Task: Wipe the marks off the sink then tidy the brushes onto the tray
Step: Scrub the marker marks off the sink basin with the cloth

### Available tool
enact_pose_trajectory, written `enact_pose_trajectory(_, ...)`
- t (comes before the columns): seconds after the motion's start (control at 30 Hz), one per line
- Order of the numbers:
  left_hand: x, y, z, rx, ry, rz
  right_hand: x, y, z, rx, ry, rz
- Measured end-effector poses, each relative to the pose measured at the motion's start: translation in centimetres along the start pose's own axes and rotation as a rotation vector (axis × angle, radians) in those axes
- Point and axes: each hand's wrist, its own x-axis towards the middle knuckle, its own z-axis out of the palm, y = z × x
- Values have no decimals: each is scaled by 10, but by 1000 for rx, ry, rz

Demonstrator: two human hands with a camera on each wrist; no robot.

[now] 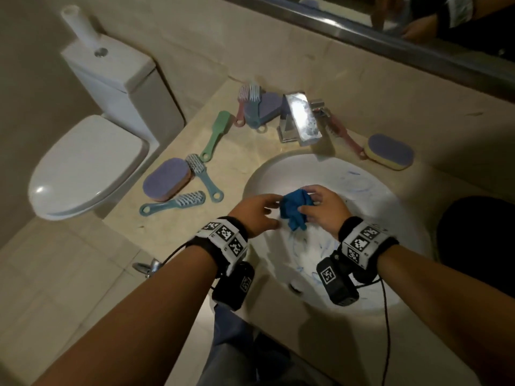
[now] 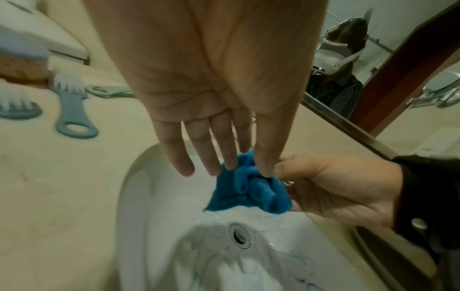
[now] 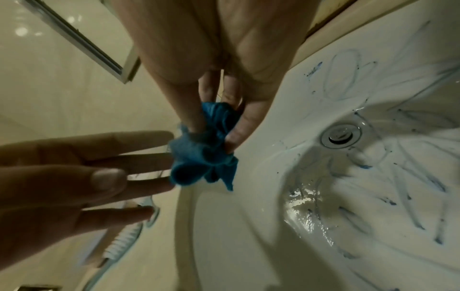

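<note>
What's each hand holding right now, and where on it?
Right hand pinches the bunched blue cloth at its top between thumb and fingers. Left hand, fingers straight, holds nothing.

No words, brands or numbers could be read anywhere in these views. The only signs were black-and-white square code patterns on the white wristbands [image 1: 223,235] and on the black camera units [image 1: 335,280] hanging under both wrists; they carried no letters. The blue scribbles [image 3: 343,74] in the sink [image 1: 278,168] perhaps formed loops, but they spelled nothing legible.
</note>
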Motion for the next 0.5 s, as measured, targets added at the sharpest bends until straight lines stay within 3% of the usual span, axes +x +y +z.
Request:
enact_pose_trajectory(0.1, 14, -18, -18, 315, 45, -47, 31, 15, -3, -124, 58, -3)
enact_pose_trajectory(0.33, 63, -60, -25, 686, -75, -79, 109, 47, 23, -331, 150, -39)
enact_pose_trajectory(0.5, 76, -67, -29, 825, -149, -82, 104, 87, 79, -475, -11, -73)
